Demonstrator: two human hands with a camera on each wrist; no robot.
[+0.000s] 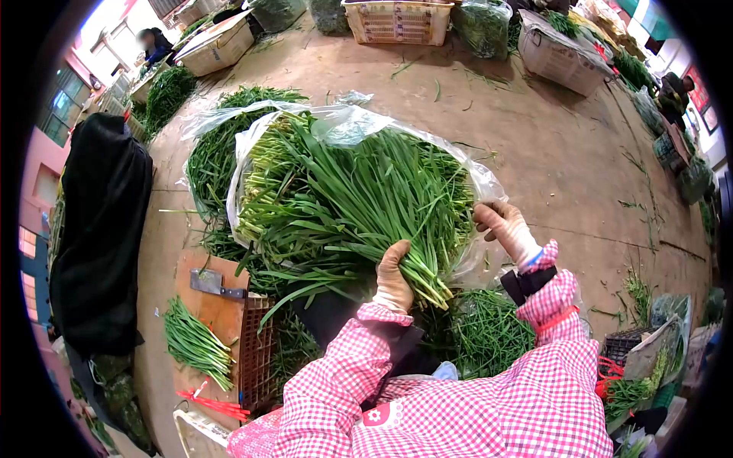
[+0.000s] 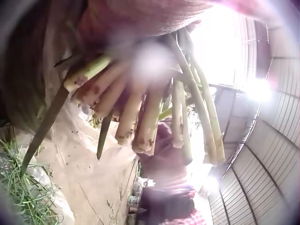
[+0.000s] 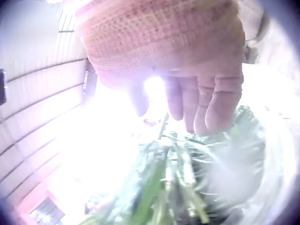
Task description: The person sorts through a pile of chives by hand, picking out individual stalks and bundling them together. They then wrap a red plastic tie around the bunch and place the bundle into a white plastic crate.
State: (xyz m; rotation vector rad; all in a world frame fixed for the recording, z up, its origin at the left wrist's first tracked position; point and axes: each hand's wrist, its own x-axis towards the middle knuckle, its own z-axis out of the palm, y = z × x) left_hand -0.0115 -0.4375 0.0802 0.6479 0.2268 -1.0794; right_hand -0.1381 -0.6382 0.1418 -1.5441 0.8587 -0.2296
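In the head view my gloved left hand [image 1: 394,276] grips a bunch of garlic chives [image 1: 382,195] near its stem ends. The long leaves fan away over a heap of more chives inside a clear plastic bag [image 1: 473,172]. Up close in the left wrist view, the pale cut stem ends [image 2: 140,124] stick out below the glove. My gloved right hand [image 1: 500,225] is at the bag's right rim, apart from the bunch. Its fingers [image 3: 220,105] hang loosely bent over greens in the right wrist view, with a gap beside the thumb and nothing visibly held; glare washes out part of that view.
To my left, a cleaver [image 1: 206,281] and a smaller bundle of chives [image 1: 195,336] lie on a wooden board [image 1: 217,305] over a brown crate [image 1: 256,351]. Red ties [image 1: 214,406] lie at its near end. Loose greens [image 1: 492,328] sit below my right arm. Crates [image 1: 398,23] stand farther back.
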